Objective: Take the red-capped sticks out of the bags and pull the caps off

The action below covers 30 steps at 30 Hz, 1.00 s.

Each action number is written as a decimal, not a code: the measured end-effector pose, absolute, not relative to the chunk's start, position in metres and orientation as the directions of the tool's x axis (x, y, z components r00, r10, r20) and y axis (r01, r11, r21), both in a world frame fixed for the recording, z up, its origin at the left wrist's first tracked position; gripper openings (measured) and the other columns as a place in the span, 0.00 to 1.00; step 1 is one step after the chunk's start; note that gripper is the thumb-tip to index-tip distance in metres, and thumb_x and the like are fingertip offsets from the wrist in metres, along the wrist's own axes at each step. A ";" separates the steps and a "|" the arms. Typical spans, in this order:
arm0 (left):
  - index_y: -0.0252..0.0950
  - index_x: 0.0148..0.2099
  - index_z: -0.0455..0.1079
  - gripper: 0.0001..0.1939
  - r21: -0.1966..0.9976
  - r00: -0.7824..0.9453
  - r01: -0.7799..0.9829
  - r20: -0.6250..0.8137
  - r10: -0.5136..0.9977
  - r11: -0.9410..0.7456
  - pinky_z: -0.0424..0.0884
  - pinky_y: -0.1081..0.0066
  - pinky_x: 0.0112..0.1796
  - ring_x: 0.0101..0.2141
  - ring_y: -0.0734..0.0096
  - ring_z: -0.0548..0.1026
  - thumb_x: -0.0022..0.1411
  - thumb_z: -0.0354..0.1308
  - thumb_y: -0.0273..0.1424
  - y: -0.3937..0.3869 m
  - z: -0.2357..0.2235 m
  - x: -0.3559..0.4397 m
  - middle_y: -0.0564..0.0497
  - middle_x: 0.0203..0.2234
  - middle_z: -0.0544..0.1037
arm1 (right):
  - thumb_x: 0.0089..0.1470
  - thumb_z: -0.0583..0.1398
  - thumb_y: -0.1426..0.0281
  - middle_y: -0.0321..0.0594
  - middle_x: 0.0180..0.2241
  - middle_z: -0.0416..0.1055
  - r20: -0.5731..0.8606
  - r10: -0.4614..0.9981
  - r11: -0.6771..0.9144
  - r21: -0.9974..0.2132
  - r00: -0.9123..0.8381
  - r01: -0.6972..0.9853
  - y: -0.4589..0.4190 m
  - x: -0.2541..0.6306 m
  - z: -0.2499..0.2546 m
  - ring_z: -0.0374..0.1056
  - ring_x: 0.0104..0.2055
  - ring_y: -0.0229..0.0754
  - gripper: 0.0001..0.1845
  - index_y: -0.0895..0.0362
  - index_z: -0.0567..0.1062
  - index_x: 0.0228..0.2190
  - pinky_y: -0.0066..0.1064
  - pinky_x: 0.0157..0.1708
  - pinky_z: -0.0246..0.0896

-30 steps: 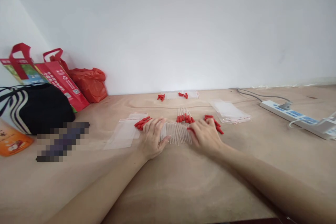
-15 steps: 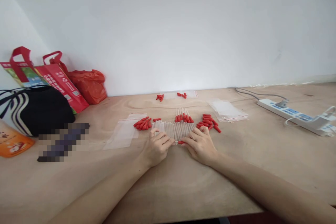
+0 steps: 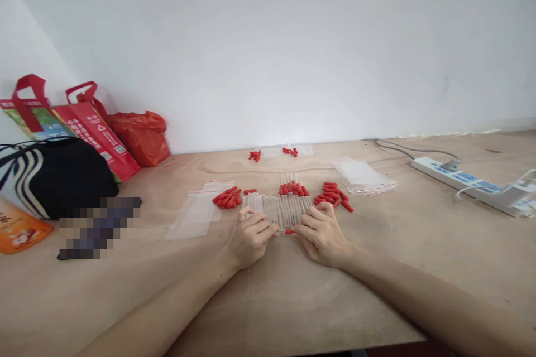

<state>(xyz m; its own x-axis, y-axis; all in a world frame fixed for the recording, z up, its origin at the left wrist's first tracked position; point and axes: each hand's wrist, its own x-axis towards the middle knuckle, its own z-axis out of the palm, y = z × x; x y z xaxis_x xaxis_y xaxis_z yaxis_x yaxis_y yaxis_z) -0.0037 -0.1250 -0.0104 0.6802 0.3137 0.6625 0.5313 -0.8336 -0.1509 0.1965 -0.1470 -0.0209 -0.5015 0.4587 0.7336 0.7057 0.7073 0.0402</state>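
My left hand is closed, pinching a clear glass dropper tube level above the wooden table. My right hand is closed on a red rubber bulb, which meets the tube's right end. How far the bulb sits over the tube I cannot tell. Just beyond both hands lies a row of bare glass tubes. Past them, several droppers with red bulbs lie side by side, tips pointing away. Loose red bulbs form a pile on the left, and another pile of bulbs lies right.
Clear zip bags lie left, and a stack of bags right. More red bulbs rest by the wall. A white power strip with cables stands right. Shopping bags and a black bag occupy the left side.
Both hands have shifted very slightly toward me, still holding the tube and bulb. A little more of the red bulb shows between the fingertips. The piles have not changed.
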 end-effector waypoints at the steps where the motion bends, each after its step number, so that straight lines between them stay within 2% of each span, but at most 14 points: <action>1: 0.36 0.31 0.67 0.10 -0.150 0.680 0.529 0.664 0.311 -0.835 0.52 0.64 0.38 0.27 0.74 0.70 0.62 0.45 0.25 -0.125 -0.010 -0.004 0.57 0.20 0.74 | 0.52 0.51 0.73 0.35 0.19 0.61 0.731 0.459 0.713 0.037 -0.505 0.701 -0.147 0.197 -0.021 0.52 0.28 0.36 0.12 0.57 0.72 0.23 0.35 0.34 0.40; 12: 0.36 0.31 0.67 0.10 -0.165 0.658 0.516 0.705 0.265 -0.841 0.53 0.64 0.38 0.27 0.74 0.71 0.61 0.47 0.23 -0.126 -0.011 -0.002 0.57 0.20 0.74 | 0.51 0.50 0.74 0.35 0.19 0.62 0.751 0.423 0.737 0.041 -0.508 0.674 -0.151 0.198 -0.020 0.53 0.28 0.36 0.11 0.58 0.71 0.25 0.36 0.37 0.42; 16: 0.35 0.32 0.67 0.09 -0.161 0.676 0.491 0.690 0.258 -0.856 0.57 0.66 0.39 0.27 0.75 0.70 0.60 0.46 0.23 -0.122 -0.011 -0.008 0.55 0.21 0.73 | 0.51 0.51 0.74 0.34 0.19 0.62 0.752 0.396 0.716 0.107 -0.527 0.690 -0.147 0.208 -0.022 0.55 0.27 0.35 0.10 0.57 0.72 0.26 0.37 0.38 0.44; 18: 0.34 0.31 0.67 0.09 -0.128 0.649 0.505 0.708 0.278 -0.853 0.60 0.68 0.37 0.25 0.76 0.70 0.60 0.47 0.22 -0.118 -0.011 -0.015 0.54 0.21 0.73 | 0.51 0.52 0.74 0.34 0.20 0.63 0.784 0.395 0.675 0.106 -0.479 0.730 -0.142 0.219 -0.022 0.57 0.27 0.35 0.09 0.56 0.72 0.26 0.37 0.39 0.45; 20: 0.34 0.32 0.67 0.08 -0.096 0.591 0.556 0.744 0.312 -0.825 0.63 0.70 0.34 0.25 0.76 0.70 0.60 0.48 0.23 -0.113 -0.011 -0.022 0.53 0.22 0.74 | 0.52 0.53 0.72 0.36 0.23 0.66 0.835 0.439 0.609 -0.004 -0.332 0.793 -0.133 0.234 -0.020 0.60 0.29 0.36 0.08 0.55 0.72 0.28 0.36 0.39 0.48; 22: 0.34 0.35 0.68 0.07 -0.075 0.538 0.611 0.770 0.344 -0.788 0.64 0.73 0.31 0.26 0.74 0.70 0.60 0.48 0.25 -0.109 -0.013 -0.027 0.52 0.24 0.74 | 0.52 0.53 0.69 0.39 0.28 0.67 0.846 0.519 0.526 -0.208 -0.118 0.824 -0.123 0.250 -0.017 0.63 0.32 0.38 0.09 0.55 0.73 0.31 0.34 0.36 0.52; 25: 0.32 0.41 0.67 0.10 -0.039 0.492 0.687 0.760 0.424 -0.726 0.67 0.74 0.31 0.30 0.72 0.71 0.61 0.45 0.25 -0.103 -0.015 -0.028 0.48 0.28 0.71 | 0.50 0.52 0.67 0.41 0.28 0.65 0.713 0.687 0.348 -0.495 0.142 0.796 -0.108 0.273 -0.014 0.63 0.28 0.38 0.12 0.56 0.73 0.33 0.31 0.30 0.57; 27: 0.29 0.47 0.65 0.14 -0.015 0.470 0.731 0.736 0.488 -0.682 0.68 0.72 0.34 0.32 0.71 0.71 0.62 0.42 0.24 -0.101 -0.017 -0.026 0.45 0.31 0.69 | 0.46 0.54 0.68 0.39 0.27 0.66 0.567 0.786 0.176 -0.588 0.247 0.789 -0.101 0.286 -0.014 0.63 0.26 0.37 0.12 0.58 0.72 0.33 0.30 0.29 0.58; 30: 0.26 0.52 0.60 0.19 -0.007 0.451 0.759 0.726 0.519 -0.651 0.69 0.70 0.37 0.33 0.71 0.70 0.60 0.40 0.21 -0.097 -0.018 -0.023 0.42 0.35 0.66 | 0.41 0.55 0.68 0.39 0.25 0.68 0.410 0.837 -0.028 -0.630 0.363 0.776 -0.096 0.299 -0.016 0.64 0.26 0.37 0.13 0.60 0.70 0.32 0.29 0.28 0.57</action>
<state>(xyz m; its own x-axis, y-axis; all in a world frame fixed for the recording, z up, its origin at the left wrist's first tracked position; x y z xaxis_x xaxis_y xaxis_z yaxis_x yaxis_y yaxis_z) -0.0230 -0.0969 -0.0185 0.4509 0.5187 0.7264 0.7594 -0.6506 -0.0069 0.2994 -0.0958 -0.0161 0.3629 0.8369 0.4097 0.7760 -0.0279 -0.6302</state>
